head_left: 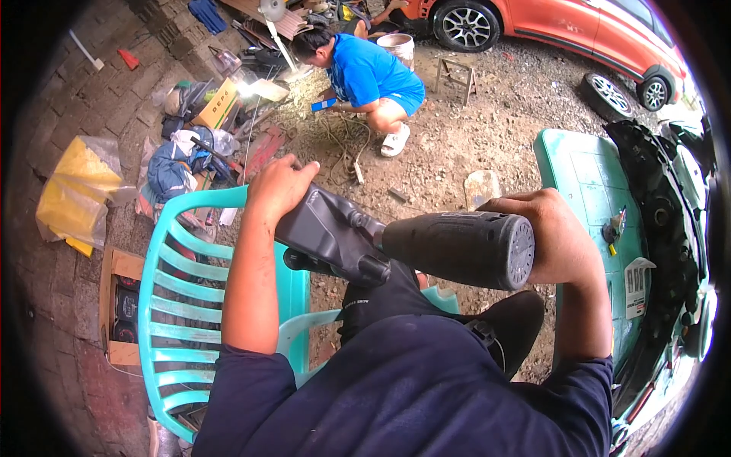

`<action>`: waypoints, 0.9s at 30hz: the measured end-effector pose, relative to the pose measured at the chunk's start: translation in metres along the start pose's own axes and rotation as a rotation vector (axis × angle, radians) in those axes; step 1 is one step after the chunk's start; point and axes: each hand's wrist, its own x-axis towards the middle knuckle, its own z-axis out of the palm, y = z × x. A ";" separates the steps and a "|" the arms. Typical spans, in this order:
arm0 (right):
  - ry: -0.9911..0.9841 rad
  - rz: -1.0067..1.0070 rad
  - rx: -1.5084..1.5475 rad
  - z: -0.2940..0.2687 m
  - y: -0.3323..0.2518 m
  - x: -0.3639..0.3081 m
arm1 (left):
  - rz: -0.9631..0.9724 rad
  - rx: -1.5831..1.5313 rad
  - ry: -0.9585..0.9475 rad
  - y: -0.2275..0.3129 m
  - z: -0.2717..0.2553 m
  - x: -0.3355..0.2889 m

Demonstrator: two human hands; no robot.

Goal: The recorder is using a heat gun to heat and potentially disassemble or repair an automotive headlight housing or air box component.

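My left hand (278, 186) grips the upper left end of a dark grey moulded plastic housing (327, 232), held up over my lap. Against its right side stands the narrow front end of a black heat gun (457, 240), whose round vented back faces me. Whether the two touch I cannot tell. My right hand (552, 232) is closed behind the heat gun's rear, with most of its fingers hidden by the body. Below the left hand, a teal plastic chair (205, 199) stands close by my left arm.
At my right is a green table (571, 164) with black car parts (662, 213) along it. A person in blue (381, 72) squats ahead. Beyond are a bucket (397, 49), an orange car (556, 30) and a loose wheel (609, 93). Clutter and a cardboard box (126, 263) lie left.
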 end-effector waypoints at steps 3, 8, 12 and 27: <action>0.031 0.011 -0.001 0.003 0.004 0.000 | -0.005 -0.011 0.022 -0.005 0.004 0.000; 0.070 0.028 -0.055 0.002 0.009 -0.001 | -0.020 0.007 0.000 -0.004 0.002 0.001; 0.067 0.032 -0.027 0.001 0.008 0.000 | -0.020 -0.012 0.029 -0.014 0.009 0.005; 0.027 -0.002 0.024 -0.002 0.006 0.000 | -0.007 0.010 -0.015 -0.013 0.004 0.008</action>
